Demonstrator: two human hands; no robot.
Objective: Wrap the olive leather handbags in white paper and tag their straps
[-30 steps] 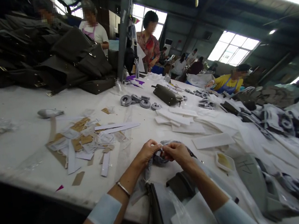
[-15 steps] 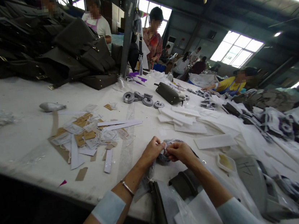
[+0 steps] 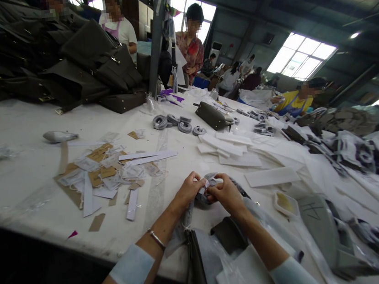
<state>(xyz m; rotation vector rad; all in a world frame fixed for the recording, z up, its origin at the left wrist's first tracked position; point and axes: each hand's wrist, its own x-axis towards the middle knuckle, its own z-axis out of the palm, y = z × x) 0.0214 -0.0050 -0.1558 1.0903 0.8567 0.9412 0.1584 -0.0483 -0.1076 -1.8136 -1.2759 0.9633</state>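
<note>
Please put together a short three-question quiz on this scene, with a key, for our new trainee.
1. Fill in the colour: the left hand and the right hand are together at the ____ coil.
2. Where is the silver-coloured bangle?
(a) On the left wrist
(b) On the right wrist
(c) Lying on the table
3. True or false: the pile of tags and paper strips lies to the right of the right hand.

Key: 1. grey; 2. a; 3. false, it lies to the left of the left hand.
</note>
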